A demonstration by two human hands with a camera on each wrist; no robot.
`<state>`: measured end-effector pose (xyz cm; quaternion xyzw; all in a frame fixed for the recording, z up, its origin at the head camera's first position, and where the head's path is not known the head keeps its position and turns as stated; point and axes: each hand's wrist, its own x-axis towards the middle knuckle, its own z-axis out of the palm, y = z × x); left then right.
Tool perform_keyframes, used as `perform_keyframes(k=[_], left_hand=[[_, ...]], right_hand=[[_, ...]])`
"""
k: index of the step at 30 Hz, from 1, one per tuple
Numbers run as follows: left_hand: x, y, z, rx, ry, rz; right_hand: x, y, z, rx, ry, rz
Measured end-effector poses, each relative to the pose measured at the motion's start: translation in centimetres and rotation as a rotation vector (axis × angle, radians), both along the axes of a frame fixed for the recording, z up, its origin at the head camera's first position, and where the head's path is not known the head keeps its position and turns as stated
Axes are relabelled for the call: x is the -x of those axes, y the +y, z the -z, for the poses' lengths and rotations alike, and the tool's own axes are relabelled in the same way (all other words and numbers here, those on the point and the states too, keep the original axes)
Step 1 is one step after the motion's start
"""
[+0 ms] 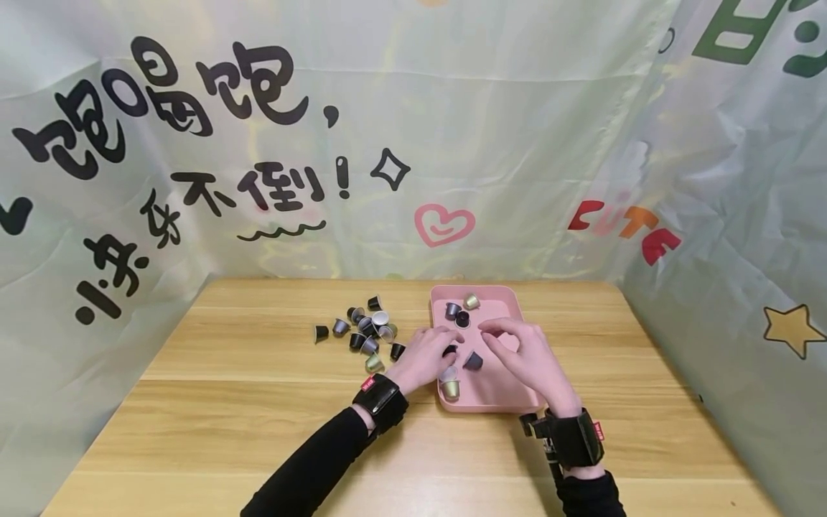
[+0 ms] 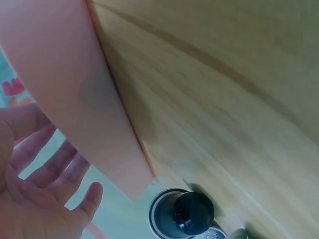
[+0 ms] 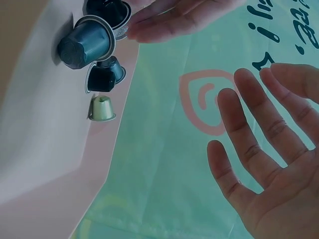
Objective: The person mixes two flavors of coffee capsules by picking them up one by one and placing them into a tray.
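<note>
Several coffee capsules lie in a pink tray. My left hand reaches over the tray's left rim, its fingertips right by a black capsule. In the left wrist view that hand shows loosely extended fingers beyond the tray wall. Above the tray's right side is my right hand, which holds nothing; the right wrist view shows its fingers spread. Between the hands lies a dark grey capsule. Farther back are a black capsule, a grey-blue one and a pale gold one.
Left of the tray, a loose cluster of capsules in black, grey and pale green lies on the wooden table. A gold capsule sits at the tray's near left corner. Behind the table hangs a printed cloth.
</note>
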<state>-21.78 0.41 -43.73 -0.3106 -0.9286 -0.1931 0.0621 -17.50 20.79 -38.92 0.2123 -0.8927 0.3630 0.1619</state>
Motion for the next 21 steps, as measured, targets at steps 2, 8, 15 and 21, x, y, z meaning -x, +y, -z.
perform_keyframes(k=[2, 8, 15, 21], left_hand=[[-0.3, -0.2, 0.0, -0.014, 0.009, 0.005], [-1.4, -1.6, -0.2, -0.085, -0.018, 0.008], [-2.7, -4.2, -0.7, -0.212, -0.113, -0.05], [-3.4, -7.1, -0.5, -0.285, -0.117, -0.126]], right_hand=[[0.0, 0.0, 0.0, -0.001, -0.002, -0.003], [0.0, 0.1, 0.0, -0.002, -0.005, -0.01], [0.1, 0.1, 0.0, -0.007, -0.004, -0.007], [0.0, -0.1, -0.1, 0.001, -0.02, -0.011]])
